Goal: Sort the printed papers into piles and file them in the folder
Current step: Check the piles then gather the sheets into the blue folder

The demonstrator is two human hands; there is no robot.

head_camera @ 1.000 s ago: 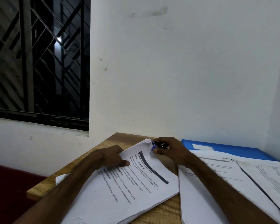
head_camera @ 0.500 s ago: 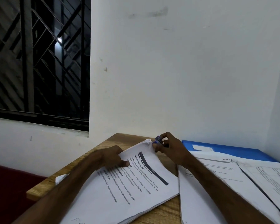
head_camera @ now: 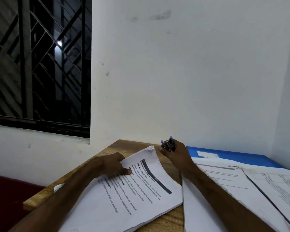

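Left hand [head_camera: 112, 166]: fingers curled over left edge of printed stack [head_camera: 141, 195], thumb pressed on top sheet.
Right hand [head_camera: 176, 156]: closed round small purple stapler [head_camera: 169, 144], just beside stack's far corner, not touching.
Judged: corner sheets best squared before stapling.
Blue folder [head_camera: 241, 156]: far right, partly covered by loose papers [head_camera: 233, 190].
Stapler mouth obscured; papers cut off by frame.

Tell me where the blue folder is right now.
In the head view the blue folder lies at the back right of the table by the wall, partly under loose papers, just right of the right hand.
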